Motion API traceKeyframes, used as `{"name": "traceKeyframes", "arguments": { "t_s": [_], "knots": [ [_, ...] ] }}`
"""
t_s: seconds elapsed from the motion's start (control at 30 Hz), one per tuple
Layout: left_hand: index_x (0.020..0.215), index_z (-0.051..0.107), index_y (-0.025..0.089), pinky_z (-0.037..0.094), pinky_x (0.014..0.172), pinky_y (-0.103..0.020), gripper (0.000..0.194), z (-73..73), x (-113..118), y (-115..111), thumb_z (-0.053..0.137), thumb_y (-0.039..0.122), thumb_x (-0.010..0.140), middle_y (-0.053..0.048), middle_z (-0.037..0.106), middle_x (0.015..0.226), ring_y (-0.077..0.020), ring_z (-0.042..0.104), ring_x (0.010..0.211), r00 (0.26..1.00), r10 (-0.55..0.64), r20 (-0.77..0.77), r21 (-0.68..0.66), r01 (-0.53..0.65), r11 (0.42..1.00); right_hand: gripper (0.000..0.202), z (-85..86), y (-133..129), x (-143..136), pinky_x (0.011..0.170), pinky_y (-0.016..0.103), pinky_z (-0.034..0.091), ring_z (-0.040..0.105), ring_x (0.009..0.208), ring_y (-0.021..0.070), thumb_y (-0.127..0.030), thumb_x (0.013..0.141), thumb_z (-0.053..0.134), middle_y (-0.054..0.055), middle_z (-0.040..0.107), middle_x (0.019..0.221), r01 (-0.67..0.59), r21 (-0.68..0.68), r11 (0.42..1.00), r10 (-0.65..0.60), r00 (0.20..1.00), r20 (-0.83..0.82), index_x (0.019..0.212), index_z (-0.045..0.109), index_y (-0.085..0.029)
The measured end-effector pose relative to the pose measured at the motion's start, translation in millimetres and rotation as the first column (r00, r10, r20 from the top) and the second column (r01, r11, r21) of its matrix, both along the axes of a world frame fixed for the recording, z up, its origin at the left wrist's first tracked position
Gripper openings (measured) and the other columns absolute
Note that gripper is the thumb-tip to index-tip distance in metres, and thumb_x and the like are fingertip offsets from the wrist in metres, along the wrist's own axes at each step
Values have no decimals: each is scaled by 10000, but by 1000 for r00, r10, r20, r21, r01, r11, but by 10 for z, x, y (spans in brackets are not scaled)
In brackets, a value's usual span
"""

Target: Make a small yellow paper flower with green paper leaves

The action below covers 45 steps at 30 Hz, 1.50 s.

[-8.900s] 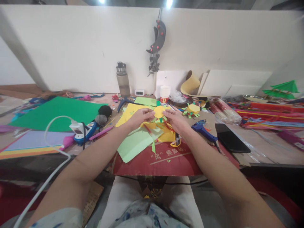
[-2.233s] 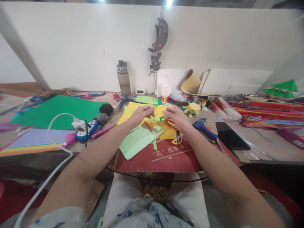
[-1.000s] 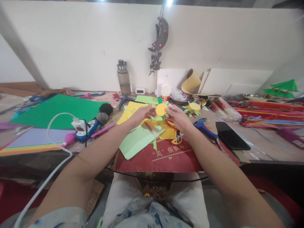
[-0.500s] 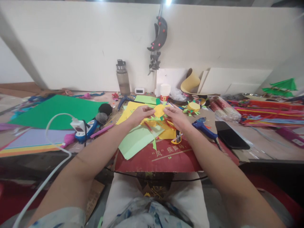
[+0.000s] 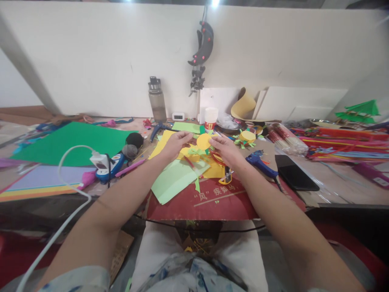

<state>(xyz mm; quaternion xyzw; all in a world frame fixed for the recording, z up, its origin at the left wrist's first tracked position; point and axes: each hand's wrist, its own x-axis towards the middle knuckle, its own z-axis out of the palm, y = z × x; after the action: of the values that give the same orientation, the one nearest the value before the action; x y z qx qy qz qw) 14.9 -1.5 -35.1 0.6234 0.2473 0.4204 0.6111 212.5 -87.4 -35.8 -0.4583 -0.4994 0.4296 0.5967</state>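
Note:
Above the cluttered middle of the table, my right hand [image 5: 225,147] pinches the right edge of a yellow paper circle [image 5: 203,141]. My left hand [image 5: 180,145] is just left of the circle, thumb and fingers drawn together; whether a small scrap is between the fingertips is too small to tell. Below the hands lie light green paper [image 5: 173,182], yellow paper [image 5: 161,147] and green paper scraps. Yellow-handled scissors [image 5: 226,177] rest near my right wrist. A yellow round paper piece with green strips [image 5: 247,137] sits beyond my right hand.
A blue glue gun [image 5: 261,164] and a black phone [image 5: 296,172] lie on the right. On the left are green sheet [image 5: 75,142] and a power strip with a white cable [image 5: 105,162]. A bottle [image 5: 157,101] and paper cup [image 5: 210,117] stand at the back.
My left fingertips have drawn slightly left, off the circle's edge, and the circle now shows more fully. My right hand keeps its pinch on it.

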Motion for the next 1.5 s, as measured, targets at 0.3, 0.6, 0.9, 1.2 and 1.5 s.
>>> {"name": "traceKeyframes", "arguments": {
  "t_s": [0.3,0.6,0.9,1.2,1.5],
  "knots": [
    [927,703,151,454,720,-277,484,22,17,-9,733,614,788,-76,753,789,-156,694,751,1000,-5,21,-77,7,997,450,-2,-5,2,830,330,518,663,852,189,-606,562,884,33,738,789,-9,12,1000,9,999,31,738,728,-223],
    [942,727,150,455,727,-266,472,-15,14,-15,792,573,743,-72,745,864,-147,682,801,999,-47,-6,-43,46,998,419,-21,3,9,901,379,528,684,931,211,-603,611,864,47,770,830,12,19,1000,-14,995,94,783,773,-232],
    [1147,671,152,455,700,-264,698,-47,40,-61,961,313,533,6,689,762,-121,625,712,987,-108,-119,-21,106,994,551,-69,11,11,659,300,516,637,732,155,-628,559,885,29,743,838,-26,-58,998,28,999,35,892,770,-204],
    [1061,679,144,490,764,-297,624,-21,53,-48,956,323,531,-31,733,832,-147,657,762,997,-62,-33,-15,62,998,552,-54,3,-2,761,282,487,639,802,147,-665,582,863,16,743,867,-13,-37,999,14,1000,7,877,762,-210],
    [1019,705,138,496,770,-290,575,-48,47,-27,959,308,532,-21,737,812,-141,656,752,996,-64,-62,12,65,998,536,-62,0,15,741,302,466,623,825,167,-648,598,858,14,713,871,-22,-60,998,25,999,44,887,739,-213]
  ]
}}
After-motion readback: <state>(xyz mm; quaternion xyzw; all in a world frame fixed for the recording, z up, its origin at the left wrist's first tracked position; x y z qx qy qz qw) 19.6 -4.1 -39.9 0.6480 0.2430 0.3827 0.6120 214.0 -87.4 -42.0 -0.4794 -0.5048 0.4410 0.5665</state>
